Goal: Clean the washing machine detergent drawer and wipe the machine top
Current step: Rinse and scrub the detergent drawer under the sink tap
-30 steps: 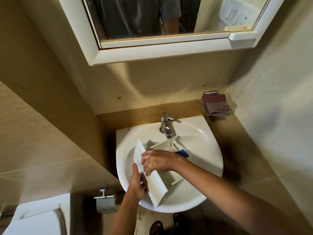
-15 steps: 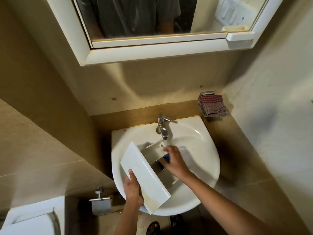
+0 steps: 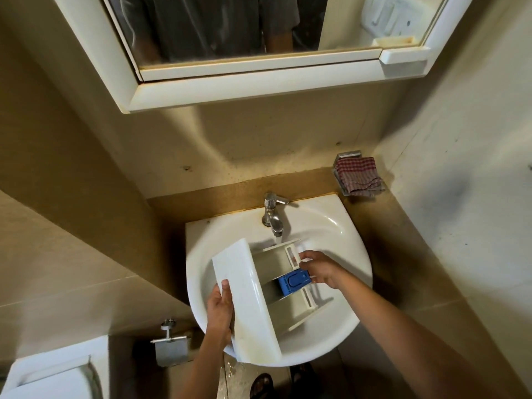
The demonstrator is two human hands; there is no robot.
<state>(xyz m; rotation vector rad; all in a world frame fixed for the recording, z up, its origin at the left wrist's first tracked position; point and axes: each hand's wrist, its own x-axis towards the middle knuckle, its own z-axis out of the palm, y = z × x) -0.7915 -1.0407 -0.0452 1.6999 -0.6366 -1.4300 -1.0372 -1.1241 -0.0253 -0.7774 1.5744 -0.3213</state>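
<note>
The white detergent drawer (image 3: 247, 300) lies over the white sink (image 3: 339, 234), its front panel toward me and its grey compartments facing up. A blue insert (image 3: 293, 282) sits in the middle compartment. My left hand (image 3: 220, 311) grips the left edge of the front panel. My right hand (image 3: 319, 269) holds the drawer's far rear end, fingers curled on its white back rim beside the blue insert. Water runs from the chrome tap (image 3: 273, 216) onto the drawer's rear.
A red checked cloth (image 3: 359, 177) lies on a metal soap holder at the right of the sink. A mirror cabinet (image 3: 259, 79) hangs above. A toilet cistern (image 3: 49, 375) and a paper holder (image 3: 169, 345) are at lower left. Walls stand close on both sides.
The drawer has turned from standing on edge to lying with its compartments up under the tap. My right hand moved from the front panel to the rear end. The blue insert has come into view.
</note>
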